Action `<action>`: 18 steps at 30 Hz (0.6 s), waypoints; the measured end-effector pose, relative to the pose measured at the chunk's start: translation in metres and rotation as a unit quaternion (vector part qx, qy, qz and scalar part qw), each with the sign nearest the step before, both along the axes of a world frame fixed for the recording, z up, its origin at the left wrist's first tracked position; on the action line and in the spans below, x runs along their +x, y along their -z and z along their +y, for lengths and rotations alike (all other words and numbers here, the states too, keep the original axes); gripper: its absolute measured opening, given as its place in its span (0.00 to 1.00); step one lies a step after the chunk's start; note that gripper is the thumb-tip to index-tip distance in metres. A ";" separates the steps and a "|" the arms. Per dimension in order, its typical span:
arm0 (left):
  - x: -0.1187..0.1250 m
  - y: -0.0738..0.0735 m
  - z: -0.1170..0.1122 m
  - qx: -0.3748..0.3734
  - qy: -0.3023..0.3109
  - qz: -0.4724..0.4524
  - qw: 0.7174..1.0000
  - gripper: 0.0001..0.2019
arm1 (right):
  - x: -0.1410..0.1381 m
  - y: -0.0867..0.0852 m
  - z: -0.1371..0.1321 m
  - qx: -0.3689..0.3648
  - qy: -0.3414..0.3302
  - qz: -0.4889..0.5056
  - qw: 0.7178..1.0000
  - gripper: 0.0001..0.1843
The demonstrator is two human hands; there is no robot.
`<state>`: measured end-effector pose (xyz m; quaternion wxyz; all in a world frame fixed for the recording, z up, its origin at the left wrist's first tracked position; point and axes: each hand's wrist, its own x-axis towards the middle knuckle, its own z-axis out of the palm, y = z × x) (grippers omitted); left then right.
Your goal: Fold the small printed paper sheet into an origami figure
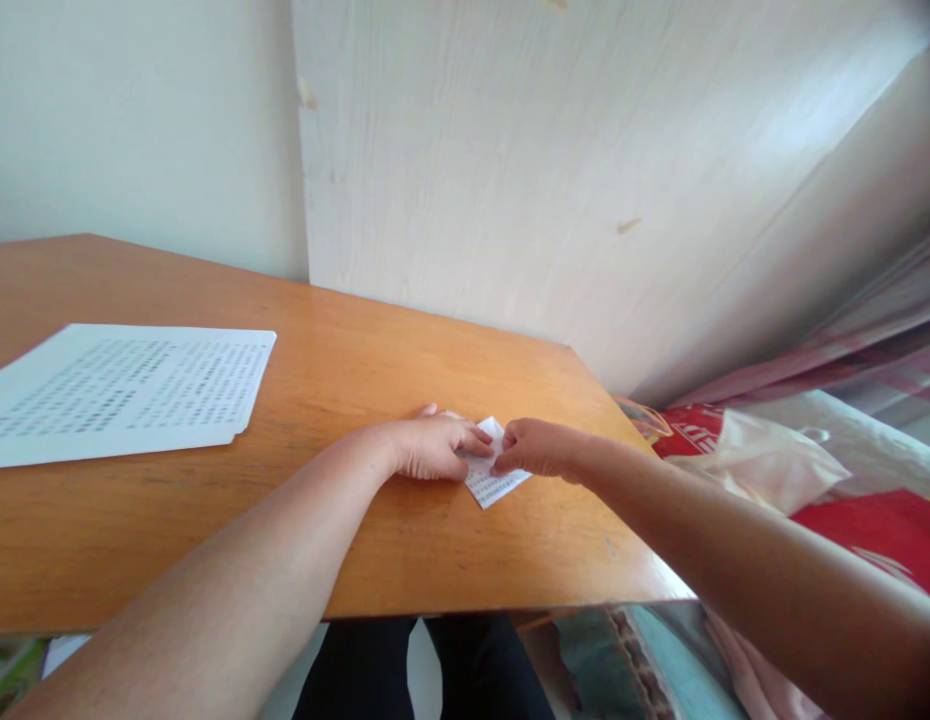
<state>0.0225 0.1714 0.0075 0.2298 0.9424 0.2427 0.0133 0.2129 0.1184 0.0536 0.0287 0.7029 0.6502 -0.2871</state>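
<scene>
A small folded sheet of printed paper (496, 488) lies on the wooden table, its lower corner pointing toward me. My left hand (441, 446) rests flat at its left side, fingers stretched out and fingertips on the paper. From the right, my right hand (536, 447) presses down on the same paper with its fingers curled in. Whether those curled fingers pinch an edge of the paper or only press on it is hard to see. Part of the paper is covered by both hands.
A stack of printed sheets (150, 390) lies on the left of the table (405, 360). Behind stand a white wall (135, 130) and a pale panel (495, 160). Beyond the right edge are red bags (877, 540) and a cream cloth bag (765, 460).
</scene>
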 end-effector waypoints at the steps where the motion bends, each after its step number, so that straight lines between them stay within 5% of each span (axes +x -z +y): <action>1: 0.000 0.000 0.000 0.002 -0.003 0.005 1.000 0.30 | 0.003 0.001 0.000 0.002 0.003 -0.004 1.000 0.09; 18: -0.001 -0.012 -0.006 -0.005 -0.014 0.045 0.999 0.29 | 0.046 0.008 -0.002 0.011 0.036 -0.005 0.999 0.12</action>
